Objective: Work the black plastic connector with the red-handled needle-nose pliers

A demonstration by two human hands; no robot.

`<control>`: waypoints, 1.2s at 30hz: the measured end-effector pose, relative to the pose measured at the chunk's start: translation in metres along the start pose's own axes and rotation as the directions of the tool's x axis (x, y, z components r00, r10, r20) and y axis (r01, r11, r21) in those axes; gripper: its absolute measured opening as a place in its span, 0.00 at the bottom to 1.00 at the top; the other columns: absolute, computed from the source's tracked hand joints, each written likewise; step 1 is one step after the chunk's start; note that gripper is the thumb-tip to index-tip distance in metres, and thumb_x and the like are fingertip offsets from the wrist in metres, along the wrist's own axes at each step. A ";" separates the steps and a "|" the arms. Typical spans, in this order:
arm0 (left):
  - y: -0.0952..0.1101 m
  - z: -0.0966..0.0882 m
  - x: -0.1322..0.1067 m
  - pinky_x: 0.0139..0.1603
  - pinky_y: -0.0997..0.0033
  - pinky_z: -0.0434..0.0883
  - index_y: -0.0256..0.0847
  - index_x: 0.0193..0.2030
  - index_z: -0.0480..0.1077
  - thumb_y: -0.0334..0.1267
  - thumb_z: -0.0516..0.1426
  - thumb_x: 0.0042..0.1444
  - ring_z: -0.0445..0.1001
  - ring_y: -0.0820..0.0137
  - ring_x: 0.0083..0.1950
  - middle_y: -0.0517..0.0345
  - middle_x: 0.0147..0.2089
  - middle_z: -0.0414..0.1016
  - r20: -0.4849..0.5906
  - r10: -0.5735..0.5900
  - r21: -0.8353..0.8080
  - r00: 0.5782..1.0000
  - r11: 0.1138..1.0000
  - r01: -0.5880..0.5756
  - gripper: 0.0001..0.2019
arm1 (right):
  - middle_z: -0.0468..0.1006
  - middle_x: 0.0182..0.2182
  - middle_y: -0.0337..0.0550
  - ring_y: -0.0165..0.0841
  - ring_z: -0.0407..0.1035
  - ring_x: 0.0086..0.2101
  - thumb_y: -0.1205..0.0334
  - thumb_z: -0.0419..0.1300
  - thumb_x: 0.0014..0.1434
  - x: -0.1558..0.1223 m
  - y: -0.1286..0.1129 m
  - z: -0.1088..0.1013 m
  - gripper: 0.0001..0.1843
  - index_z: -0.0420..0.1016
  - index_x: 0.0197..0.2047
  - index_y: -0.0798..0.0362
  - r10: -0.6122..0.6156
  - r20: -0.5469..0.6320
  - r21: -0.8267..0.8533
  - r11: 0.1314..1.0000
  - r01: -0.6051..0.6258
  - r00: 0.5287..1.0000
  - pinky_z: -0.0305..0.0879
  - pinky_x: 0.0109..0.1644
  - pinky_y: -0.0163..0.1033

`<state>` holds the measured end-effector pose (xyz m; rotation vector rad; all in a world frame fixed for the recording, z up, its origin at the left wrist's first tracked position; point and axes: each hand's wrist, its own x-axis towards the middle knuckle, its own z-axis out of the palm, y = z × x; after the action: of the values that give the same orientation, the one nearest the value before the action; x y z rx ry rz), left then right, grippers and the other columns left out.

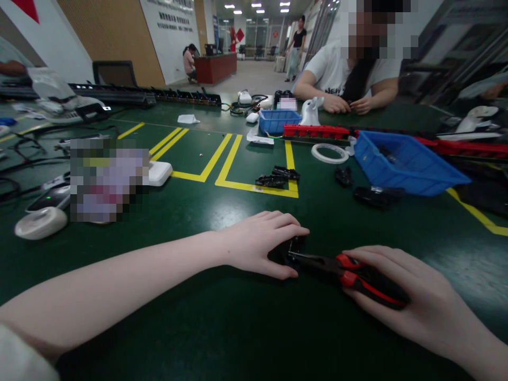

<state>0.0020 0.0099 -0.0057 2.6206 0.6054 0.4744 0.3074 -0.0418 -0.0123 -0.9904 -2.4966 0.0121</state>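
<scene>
My left hand (265, 243) holds a small black part (282, 253) down on the green table (238, 328), fingers bent around its far side and thumb along its near side. Much of that part is hidden under the hand. In my right hand (413, 296) is a pair of long-nose pliers (357, 275) with red and black handles. The pliers' tips point left and touch a thin metal piece at the black part. Beyond my hands, several similar black parts (272, 181) lie by the yellow tape corner.
A blue bin (408, 164) stands at the right, near a roll of white tape (329, 153) and black parts (371, 196). At the left are a white box (159, 173), a white tape roll (42, 222) and cables. A person (353, 79) sits opposite.
</scene>
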 end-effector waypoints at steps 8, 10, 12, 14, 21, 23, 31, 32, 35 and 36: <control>0.001 0.000 0.000 0.61 0.54 0.68 0.32 0.67 0.61 0.48 0.64 0.59 0.69 0.54 0.62 0.39 0.64 0.67 -0.003 -0.007 -0.005 1.000 1.000 0.007 0.34 | 0.80 0.44 0.45 0.41 0.77 0.40 0.53 0.61 0.62 0.001 0.000 -0.001 0.18 0.70 0.55 0.46 0.011 0.015 0.004 1.000 -0.011 1.000 0.76 0.39 0.46; 0.001 0.000 0.000 0.61 0.54 0.68 0.32 0.67 0.62 0.48 0.64 0.59 0.69 0.54 0.62 0.39 0.64 0.67 -0.006 -0.013 -0.010 1.000 1.000 0.013 0.34 | 0.80 0.44 0.46 0.42 0.77 0.40 0.54 0.61 0.62 0.001 0.001 -0.002 0.19 0.70 0.55 0.47 -0.011 0.006 -0.015 1.000 0.011 1.000 0.76 0.39 0.46; 0.001 0.000 0.001 0.61 0.54 0.68 0.33 0.67 0.62 0.48 0.64 0.59 0.69 0.54 0.62 0.40 0.64 0.67 -0.002 -0.025 -0.014 1.000 1.000 0.025 0.34 | 0.80 0.44 0.48 0.42 0.77 0.40 0.55 0.61 0.62 0.000 0.002 -0.002 0.20 0.70 0.56 0.48 -0.048 -0.018 -0.058 0.997 0.047 0.999 0.75 0.39 0.47; 0.002 -0.001 0.001 0.61 0.55 0.68 0.34 0.67 0.62 0.49 0.64 0.59 0.69 0.54 0.62 0.41 0.64 0.67 0.004 -0.034 -0.016 0.999 0.999 0.034 0.34 | 0.80 0.44 0.50 0.43 0.77 0.40 0.56 0.60 0.62 0.000 0.002 -0.003 0.21 0.71 0.57 0.49 -0.091 -0.048 -0.119 0.989 0.085 0.995 0.74 0.40 0.48; 0.005 -0.005 0.001 0.62 0.58 0.67 0.34 0.67 0.61 0.50 0.63 0.60 0.68 0.55 0.63 0.42 0.65 0.67 0.032 -0.048 -0.005 0.998 0.999 0.048 0.33 | 0.79 0.44 0.54 0.45 0.75 0.40 0.61 0.59 0.63 -0.001 0.001 -0.006 0.21 0.70 0.58 0.55 -0.201 -0.064 -0.282 0.943 0.175 0.977 0.71 0.42 0.50; 0.005 -0.005 0.001 0.61 0.58 0.67 0.35 0.67 0.61 0.50 0.63 0.61 0.68 0.55 0.63 0.42 0.65 0.67 0.035 -0.052 -0.005 0.998 0.999 0.052 0.33 | 0.79 0.44 0.54 0.45 0.74 0.41 0.61 0.60 0.63 -0.002 0.002 -0.006 0.21 0.70 0.59 0.56 -0.201 -0.063 -0.286 0.942 0.176 0.978 0.71 0.43 0.51; 0.003 -0.002 0.001 0.61 0.55 0.68 0.36 0.67 0.61 0.51 0.63 0.61 0.69 0.54 0.62 0.42 0.64 0.67 0.012 -0.044 -0.018 0.999 0.999 0.044 0.33 | 0.78 0.46 0.50 0.48 0.75 0.43 0.58 0.61 0.60 -0.005 0.006 -0.005 0.25 0.67 0.61 0.47 -0.030 -0.061 -0.147 0.989 0.021 0.998 0.72 0.44 0.55; 0.003 -0.002 0.001 0.61 0.55 0.68 0.36 0.67 0.61 0.51 0.62 0.61 0.69 0.53 0.63 0.42 0.64 0.67 0.014 -0.045 -0.019 0.999 0.999 0.045 0.33 | 0.78 0.46 0.49 0.49 0.75 0.44 0.58 0.61 0.61 -0.005 0.006 -0.005 0.25 0.67 0.61 0.45 0.000 -0.068 -0.134 0.991 -0.009 0.998 0.72 0.45 0.56; 0.003 -0.002 0.000 0.63 0.54 0.67 0.37 0.68 0.61 0.51 0.62 0.61 0.67 0.53 0.64 0.42 0.66 0.66 0.013 -0.042 -0.023 0.999 0.999 0.042 0.33 | 0.77 0.47 0.49 0.49 0.74 0.45 0.57 0.60 0.62 -0.006 0.008 -0.006 0.24 0.66 0.61 0.44 0.060 -0.095 -0.123 0.990 -0.071 0.994 0.72 0.48 0.59; 0.003 -0.001 0.000 0.64 0.53 0.66 0.37 0.67 0.61 0.51 0.62 0.61 0.67 0.53 0.65 0.42 0.66 0.65 0.008 -0.037 -0.021 0.999 0.999 0.037 0.33 | 0.77 0.47 0.49 0.50 0.74 0.45 0.56 0.60 0.62 -0.007 0.009 -0.006 0.23 0.66 0.60 0.44 0.074 -0.110 -0.128 0.988 -0.088 0.991 0.72 0.48 0.60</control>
<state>0.0026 0.0082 -0.0033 2.5857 0.6419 0.4567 0.3200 -0.0405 -0.0117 -1.1171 -2.3853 -0.1786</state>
